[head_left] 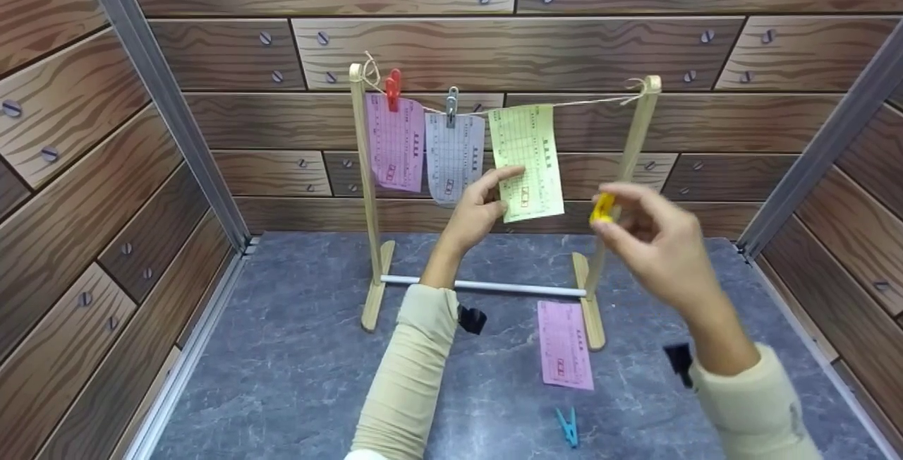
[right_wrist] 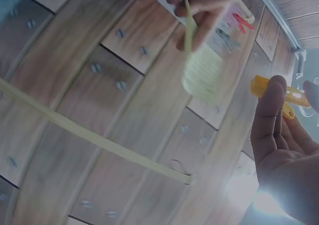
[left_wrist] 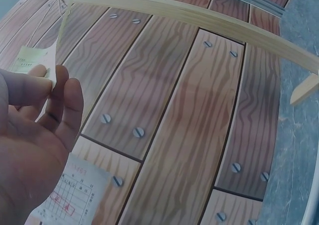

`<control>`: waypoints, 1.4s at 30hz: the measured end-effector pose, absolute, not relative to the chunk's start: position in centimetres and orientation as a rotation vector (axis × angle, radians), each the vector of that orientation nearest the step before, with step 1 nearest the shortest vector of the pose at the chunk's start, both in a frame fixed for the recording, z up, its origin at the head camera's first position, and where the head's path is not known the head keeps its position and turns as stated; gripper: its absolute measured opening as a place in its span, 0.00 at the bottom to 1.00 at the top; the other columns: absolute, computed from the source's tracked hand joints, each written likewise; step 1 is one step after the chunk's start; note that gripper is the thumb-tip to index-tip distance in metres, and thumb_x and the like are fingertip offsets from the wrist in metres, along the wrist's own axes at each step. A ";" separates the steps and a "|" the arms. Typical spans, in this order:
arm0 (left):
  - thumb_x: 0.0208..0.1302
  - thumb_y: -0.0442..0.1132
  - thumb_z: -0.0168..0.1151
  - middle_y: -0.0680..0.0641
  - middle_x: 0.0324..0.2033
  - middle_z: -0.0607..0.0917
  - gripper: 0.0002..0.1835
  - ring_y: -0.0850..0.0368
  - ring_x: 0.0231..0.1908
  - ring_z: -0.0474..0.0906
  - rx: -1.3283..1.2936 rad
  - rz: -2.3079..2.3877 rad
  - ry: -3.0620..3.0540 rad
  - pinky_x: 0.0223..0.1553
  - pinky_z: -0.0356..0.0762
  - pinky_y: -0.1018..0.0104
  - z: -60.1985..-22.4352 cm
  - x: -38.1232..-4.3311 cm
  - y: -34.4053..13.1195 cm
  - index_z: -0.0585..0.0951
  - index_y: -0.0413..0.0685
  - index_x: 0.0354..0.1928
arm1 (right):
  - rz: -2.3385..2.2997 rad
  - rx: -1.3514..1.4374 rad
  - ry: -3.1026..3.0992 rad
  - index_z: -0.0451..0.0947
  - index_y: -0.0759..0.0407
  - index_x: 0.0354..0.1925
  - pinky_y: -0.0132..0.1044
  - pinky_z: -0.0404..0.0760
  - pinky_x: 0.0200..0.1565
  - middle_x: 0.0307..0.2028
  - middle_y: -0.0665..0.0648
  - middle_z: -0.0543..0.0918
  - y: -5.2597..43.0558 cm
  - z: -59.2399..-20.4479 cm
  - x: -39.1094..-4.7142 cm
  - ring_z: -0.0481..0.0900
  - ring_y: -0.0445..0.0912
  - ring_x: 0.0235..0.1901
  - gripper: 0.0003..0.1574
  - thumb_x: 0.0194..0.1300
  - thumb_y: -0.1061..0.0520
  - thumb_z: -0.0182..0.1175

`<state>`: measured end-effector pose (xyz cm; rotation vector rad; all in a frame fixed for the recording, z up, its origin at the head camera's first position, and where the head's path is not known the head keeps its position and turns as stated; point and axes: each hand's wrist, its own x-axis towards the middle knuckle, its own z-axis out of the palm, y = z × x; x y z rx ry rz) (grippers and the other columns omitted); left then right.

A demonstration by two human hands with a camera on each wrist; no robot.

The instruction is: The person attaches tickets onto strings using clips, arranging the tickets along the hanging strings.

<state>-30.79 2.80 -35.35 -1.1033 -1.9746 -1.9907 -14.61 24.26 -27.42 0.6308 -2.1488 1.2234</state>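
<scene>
My left hand (head_left: 474,219) pinches the lower left edge of a yellow-green printed slip (head_left: 536,137), whose top edge is up at the string (head_left: 596,101). In the left wrist view, the thumb and fingers close on that paper. Right of the slip, my right hand (head_left: 659,252) holds a yellow clip (head_left: 603,207) between thumb and fingertips, apart from the paper. A pink slip (head_left: 396,146) hangs from a red clip (head_left: 393,89) at the string's left end. Beside it, a white slip (head_left: 455,153) hangs from a metal clip (head_left: 451,109).
The string runs between two wooden posts (head_left: 365,178) joined low down by a white rod (head_left: 522,288). Another pink slip (head_left: 564,347) lies on the grey tabletop (head_left: 296,375) by the right foot, with a blue clothespin (head_left: 568,427) nearer me. Wood-patterned walls surround the table.
</scene>
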 end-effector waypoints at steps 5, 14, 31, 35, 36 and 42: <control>0.53 0.14 0.46 0.35 0.64 0.74 0.33 0.53 0.45 0.75 -1.138 -2.072 -1.922 0.40 0.75 0.68 -35.5 -30.7 3.2 0.72 0.28 0.66 | 1.187 0.668 -2.154 0.79 0.66 0.57 0.29 0.78 0.23 0.33 0.56 0.83 23.8 -24.0 -15.6 0.77 0.46 0.23 0.26 0.60 0.72 0.67; 0.56 0.18 0.47 0.37 0.65 0.74 0.32 0.58 0.50 0.72 -1.126 -2.042 -1.938 0.41 0.73 0.69 -35.8 -30.6 3.1 0.74 0.31 0.65 | 1.202 0.699 -2.193 0.79 0.67 0.58 0.31 0.82 0.27 0.36 0.58 0.85 22.2 -20.3 -18.4 0.81 0.46 0.25 0.24 0.63 0.68 0.67; 0.60 0.19 0.46 0.41 0.64 0.76 0.30 0.59 0.28 0.64 -1.104 -2.003 -1.973 0.28 0.66 0.70 -35.4 -30.9 2.7 0.75 0.35 0.66 | 1.036 0.590 -2.360 0.79 0.68 0.54 0.26 0.79 0.28 0.43 0.62 0.84 20.2 -17.3 -24.1 0.79 0.41 0.25 0.17 0.67 0.69 0.63; 0.61 0.20 0.47 0.43 0.63 0.77 0.30 0.61 0.24 0.63 -1.109 -1.996 -1.982 0.28 0.66 0.70 -35.4 -31.0 2.7 0.75 0.36 0.66 | 1.021 0.550 -2.329 0.79 0.69 0.47 0.27 0.80 0.27 0.39 0.61 0.85 19.2 -16.7 -25.1 0.80 0.43 0.24 0.10 0.67 0.71 0.61; 0.61 0.20 0.47 0.44 0.63 0.77 0.30 0.61 0.24 0.62 -1.110 -1.997 -1.981 0.28 0.66 0.70 -35.5 -31.1 2.6 0.75 0.36 0.66 | 1.016 0.547 -2.312 0.79 0.70 0.45 0.27 0.80 0.26 0.38 0.62 0.86 18.9 -16.6 -25.4 0.80 0.42 0.24 0.08 0.66 0.72 0.60; 0.60 0.19 0.47 0.43 0.63 0.77 0.31 0.61 0.24 0.63 -1.105 -2.009 -1.977 0.27 0.67 0.70 -35.7 -31.2 2.6 0.75 0.36 0.67 | 0.897 0.499 -2.260 0.80 0.71 0.34 0.23 0.76 0.24 0.33 0.63 0.87 17.9 -16.5 -27.7 0.78 0.35 0.21 0.03 0.63 0.74 0.61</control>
